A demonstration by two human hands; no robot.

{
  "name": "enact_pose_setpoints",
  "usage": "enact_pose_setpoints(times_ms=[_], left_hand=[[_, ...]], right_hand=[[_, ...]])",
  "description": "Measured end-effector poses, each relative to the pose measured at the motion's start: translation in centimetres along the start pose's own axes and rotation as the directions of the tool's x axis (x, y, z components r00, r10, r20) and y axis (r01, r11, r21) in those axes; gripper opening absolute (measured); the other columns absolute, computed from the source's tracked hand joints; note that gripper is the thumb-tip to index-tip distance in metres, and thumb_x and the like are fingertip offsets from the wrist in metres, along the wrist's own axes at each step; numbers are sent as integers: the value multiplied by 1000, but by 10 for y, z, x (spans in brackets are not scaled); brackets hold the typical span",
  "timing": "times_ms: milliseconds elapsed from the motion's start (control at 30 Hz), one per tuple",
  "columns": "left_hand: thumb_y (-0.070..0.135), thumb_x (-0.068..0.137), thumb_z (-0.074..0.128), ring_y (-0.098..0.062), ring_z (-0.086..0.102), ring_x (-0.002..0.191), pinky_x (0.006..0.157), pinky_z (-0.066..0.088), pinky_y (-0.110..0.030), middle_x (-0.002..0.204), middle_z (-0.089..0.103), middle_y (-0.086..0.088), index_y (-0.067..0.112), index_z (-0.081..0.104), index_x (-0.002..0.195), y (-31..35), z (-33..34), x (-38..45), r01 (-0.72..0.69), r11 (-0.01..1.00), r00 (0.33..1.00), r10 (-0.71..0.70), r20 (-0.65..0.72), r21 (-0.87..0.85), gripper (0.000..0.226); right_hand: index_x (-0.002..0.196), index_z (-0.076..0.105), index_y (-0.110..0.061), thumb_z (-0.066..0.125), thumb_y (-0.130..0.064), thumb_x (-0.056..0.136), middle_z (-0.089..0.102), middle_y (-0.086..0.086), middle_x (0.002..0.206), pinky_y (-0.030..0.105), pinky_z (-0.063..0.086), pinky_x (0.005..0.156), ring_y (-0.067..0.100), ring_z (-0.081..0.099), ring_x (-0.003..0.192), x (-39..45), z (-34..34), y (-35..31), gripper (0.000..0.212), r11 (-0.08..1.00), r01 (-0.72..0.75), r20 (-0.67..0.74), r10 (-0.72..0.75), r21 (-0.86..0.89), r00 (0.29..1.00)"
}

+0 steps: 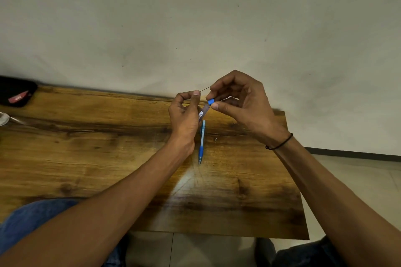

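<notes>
Forearms over table, blue pen beside left hand, pouch far left

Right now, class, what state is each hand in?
Left hand: closed, holding the clear tube; a thin rod shows by its thumb.
Right hand: closed, pinching the tube's blue cap.

Dim, warm light; glare patch on table; wide-angle edge bending
</notes>
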State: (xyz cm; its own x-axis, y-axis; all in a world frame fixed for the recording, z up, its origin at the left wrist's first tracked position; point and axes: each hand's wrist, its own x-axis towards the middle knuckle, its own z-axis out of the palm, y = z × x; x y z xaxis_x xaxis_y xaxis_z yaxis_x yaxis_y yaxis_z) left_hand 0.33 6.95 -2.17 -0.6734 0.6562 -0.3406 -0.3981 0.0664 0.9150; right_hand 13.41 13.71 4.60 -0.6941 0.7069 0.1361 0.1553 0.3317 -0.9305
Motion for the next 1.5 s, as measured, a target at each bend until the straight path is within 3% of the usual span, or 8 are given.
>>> enact_pose_setpoints(times_ms=[133,400,633,733,833,967,1200,1500], left_hand=[[33,103,67,-26,58,91,66,47,-31,103,68,-14,24,68,100,2,1,-2,0,1000,1000,0,5,1,9],[31,103,67,-28,63,92,76,53,-42,108,69,-21,16,68,109,1,2,-5,-16,1000,1000,16,-2,19,17],[27,103,67,-49,69,110,95,58,-64,117,71,-24,17,67,103,4,2,-8,-44,999,999,44,1,-1,10],[28,103,67,-48,71,103,88,60,-59,114,71,-27,16,67,104,4,2,-9,-60,998,998,60,-6,-1,12],[28,103,67,-32,69,92,77,57,-44,112,71,-26,13,67,107,3,1,-7,-64,998,998,64,-11,-13,16],[29,102,68,-19,66,82,63,53,-30,92,68,-9,20,67,101,3,1,-2,-23,998,1000,24,4,-52,9],[30,102,69,-11,62,68,52,50,-22,79,68,-1,19,66,104,1,-2,0,20,992,999,-15,47,-121,11],[25,106,63,-3,57,55,52,49,-18,63,62,5,12,65,115,-5,-5,4,-55,998,998,55,4,-16,16]], right_hand=[[111,66,-1,79,6,87,77,8,100,54,62,86,24,75,96,0,-1,1,28,997,16,50,-12,-75,999],[112,64,-2,79,6,87,76,7,98,39,64,85,20,75,94,4,-5,-1,30,990,28,120,-11,-141,993],[105,66,-6,83,4,84,79,1,92,36,65,84,12,78,92,2,-2,-5,29,982,5,108,15,-187,994],[103,66,-4,84,4,83,78,3,92,36,66,83,9,78,92,1,1,-5,28,984,4,96,13,-177,995],[104,67,-5,84,2,84,79,2,93,34,65,85,12,78,93,0,4,-2,28,993,-5,58,11,-116,998],[101,69,-4,85,0,83,78,-3,91,31,64,85,15,78,91,-2,8,2,25,999,-2,23,3,-51,1000],[105,66,0,81,-2,88,76,8,97,49,64,83,24,77,93,-10,26,6,22,998,50,-57,-52,-35,997],[100,69,-4,79,-6,90,75,2,94,28,63,78,13,74,88,-3,6,4,14,973,56,-215,-105,-223,971]])
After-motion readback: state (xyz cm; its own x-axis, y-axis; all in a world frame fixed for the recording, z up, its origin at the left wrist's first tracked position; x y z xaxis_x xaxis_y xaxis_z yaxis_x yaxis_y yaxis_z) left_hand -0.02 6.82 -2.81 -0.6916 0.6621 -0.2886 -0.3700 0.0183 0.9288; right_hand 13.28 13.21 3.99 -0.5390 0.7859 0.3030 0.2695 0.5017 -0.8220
